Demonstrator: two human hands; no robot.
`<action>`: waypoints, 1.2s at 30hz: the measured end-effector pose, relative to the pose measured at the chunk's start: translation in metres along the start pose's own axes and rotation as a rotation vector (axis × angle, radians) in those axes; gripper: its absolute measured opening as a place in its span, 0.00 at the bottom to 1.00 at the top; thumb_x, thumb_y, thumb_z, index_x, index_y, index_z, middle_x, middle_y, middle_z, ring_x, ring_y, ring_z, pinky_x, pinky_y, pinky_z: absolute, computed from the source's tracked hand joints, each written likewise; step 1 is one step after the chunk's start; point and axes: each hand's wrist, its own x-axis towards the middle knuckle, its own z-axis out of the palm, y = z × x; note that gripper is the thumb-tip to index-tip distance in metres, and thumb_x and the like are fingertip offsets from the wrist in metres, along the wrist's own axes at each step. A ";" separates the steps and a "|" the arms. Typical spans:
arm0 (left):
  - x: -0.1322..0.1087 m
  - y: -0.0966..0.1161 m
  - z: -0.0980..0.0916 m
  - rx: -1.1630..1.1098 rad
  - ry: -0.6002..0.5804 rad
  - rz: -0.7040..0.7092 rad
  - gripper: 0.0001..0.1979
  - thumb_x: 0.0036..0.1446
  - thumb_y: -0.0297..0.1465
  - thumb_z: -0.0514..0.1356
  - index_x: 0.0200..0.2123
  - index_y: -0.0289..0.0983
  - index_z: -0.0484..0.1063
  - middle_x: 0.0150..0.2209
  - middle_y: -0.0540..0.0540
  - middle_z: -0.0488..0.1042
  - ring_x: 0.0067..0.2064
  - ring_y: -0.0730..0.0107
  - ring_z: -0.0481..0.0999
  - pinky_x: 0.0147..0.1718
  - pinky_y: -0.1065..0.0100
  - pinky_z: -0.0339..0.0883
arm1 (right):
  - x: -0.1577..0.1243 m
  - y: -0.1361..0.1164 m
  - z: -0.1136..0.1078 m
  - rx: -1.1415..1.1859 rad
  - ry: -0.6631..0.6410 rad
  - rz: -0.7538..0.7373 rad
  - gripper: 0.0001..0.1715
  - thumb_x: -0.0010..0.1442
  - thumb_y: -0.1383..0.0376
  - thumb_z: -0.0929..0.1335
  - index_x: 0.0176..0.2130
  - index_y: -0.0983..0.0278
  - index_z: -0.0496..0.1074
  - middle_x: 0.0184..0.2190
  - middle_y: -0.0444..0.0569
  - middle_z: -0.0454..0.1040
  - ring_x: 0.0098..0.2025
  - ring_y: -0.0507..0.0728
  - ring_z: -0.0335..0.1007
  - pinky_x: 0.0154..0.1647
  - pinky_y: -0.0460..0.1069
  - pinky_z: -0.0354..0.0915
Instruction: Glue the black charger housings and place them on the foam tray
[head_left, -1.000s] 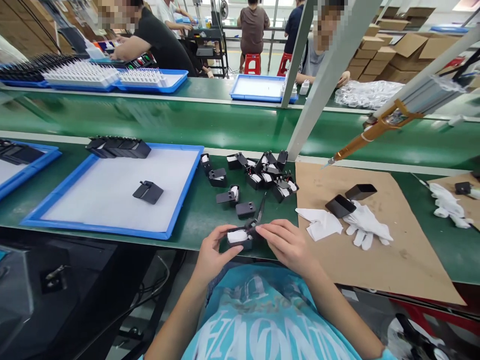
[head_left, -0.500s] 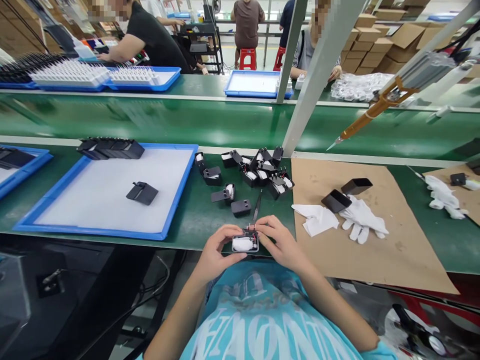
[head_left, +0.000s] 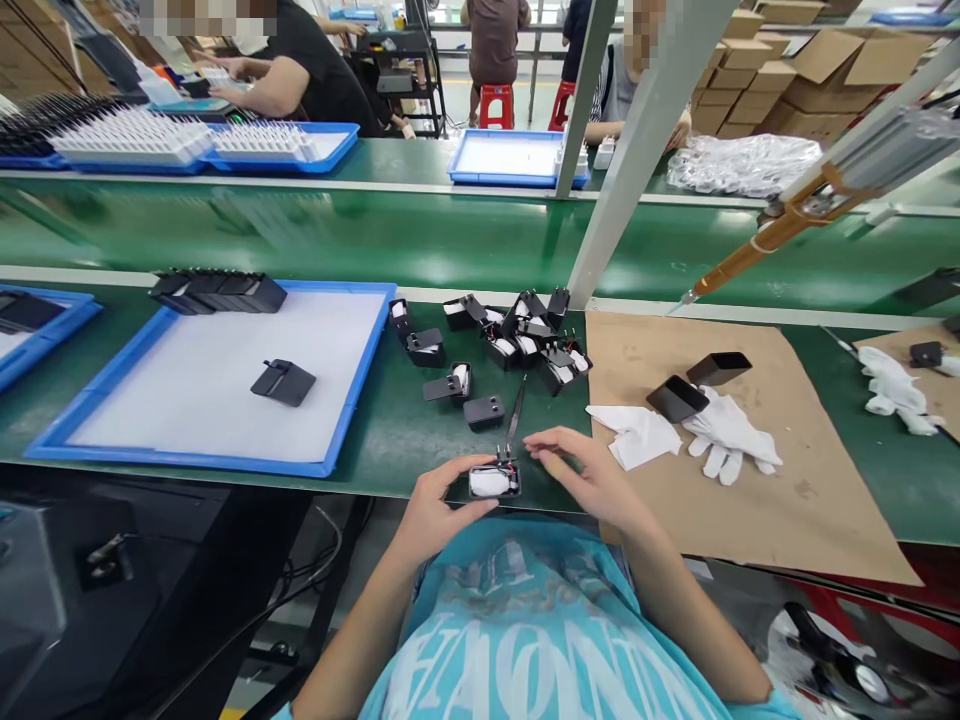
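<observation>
Pinching the small black case [head_left: 493, 484] between thumb and fingertips, I am holding it with the left hand [head_left: 441, 507] near the front edge of the smooth green bench [head_left: 420, 435]. On my feed, the right hand [head_left: 579, 474] is hovering just right of the case, wrist angling inward, fingers loosely bent and parted. White, round-cornered material is filling much of the case, while thin prongs are standing at its far side. Beyond them, a slim dark tool [head_left: 516, 410] is lying. On matte brown sheeting [head_left: 795, 520], hollow black shells [head_left: 718, 369] are sitting by soft white gloves [head_left: 731, 442].
</observation>
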 end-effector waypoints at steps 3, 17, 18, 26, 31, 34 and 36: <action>-0.001 -0.001 0.001 -0.019 0.008 -0.060 0.20 0.55 0.33 0.66 0.51 0.41 0.71 0.47 0.43 0.78 0.46 0.61 0.78 0.48 0.61 0.71 | 0.003 0.007 -0.005 -0.178 0.080 -0.054 0.14 0.68 0.65 0.60 0.49 0.57 0.72 0.45 0.46 0.77 0.46 0.55 0.74 0.46 0.49 0.71; -0.006 -0.003 0.007 -0.142 0.142 -0.041 0.19 0.58 0.31 0.64 0.49 0.40 0.61 0.55 0.40 0.72 0.54 0.61 0.75 0.50 0.62 0.70 | 0.066 0.024 0.002 -1.070 -0.233 -0.450 0.15 0.63 0.76 0.61 0.47 0.68 0.72 0.42 0.56 0.75 0.42 0.60 0.72 0.34 0.51 0.71; -0.006 -0.003 0.006 -0.143 0.149 -0.031 0.19 0.58 0.30 0.63 0.50 0.41 0.61 0.56 0.40 0.72 0.55 0.61 0.74 0.51 0.62 0.70 | 0.062 0.026 -0.004 -1.060 -0.240 -0.470 0.14 0.63 0.76 0.62 0.45 0.67 0.72 0.40 0.55 0.75 0.41 0.60 0.72 0.34 0.51 0.71; -0.002 -0.007 0.009 -0.056 0.232 -0.038 0.19 0.56 0.31 0.65 0.49 0.41 0.63 0.48 0.43 0.77 0.46 0.64 0.79 0.43 0.64 0.75 | 0.010 0.000 -0.016 -0.185 0.348 -0.396 0.09 0.62 0.70 0.67 0.44 0.59 0.67 0.37 0.50 0.75 0.37 0.56 0.75 0.36 0.52 0.73; 0.007 0.007 0.019 -0.069 0.137 0.048 0.21 0.56 0.30 0.65 0.51 0.40 0.63 0.52 0.41 0.75 0.50 0.61 0.78 0.47 0.62 0.74 | -0.004 -0.021 0.015 0.308 0.340 -0.401 0.12 0.59 0.73 0.69 0.40 0.57 0.69 0.34 0.47 0.79 0.47 0.59 0.76 0.46 0.58 0.74; 0.012 0.016 0.022 -0.081 0.092 0.120 0.23 0.55 0.29 0.65 0.52 0.41 0.63 0.52 0.41 0.76 0.50 0.62 0.79 0.47 0.63 0.74 | -0.003 -0.017 0.022 0.323 0.334 -0.392 0.15 0.58 0.75 0.70 0.41 0.57 0.71 0.36 0.47 0.80 0.50 0.59 0.73 0.49 0.59 0.72; 0.014 0.021 0.023 -0.083 0.075 0.148 0.23 0.55 0.28 0.65 0.53 0.41 0.63 0.52 0.41 0.76 0.50 0.62 0.79 0.47 0.63 0.75 | -0.003 -0.013 0.023 0.341 0.330 -0.402 0.15 0.57 0.75 0.70 0.41 0.57 0.72 0.36 0.47 0.80 0.49 0.59 0.74 0.49 0.59 0.73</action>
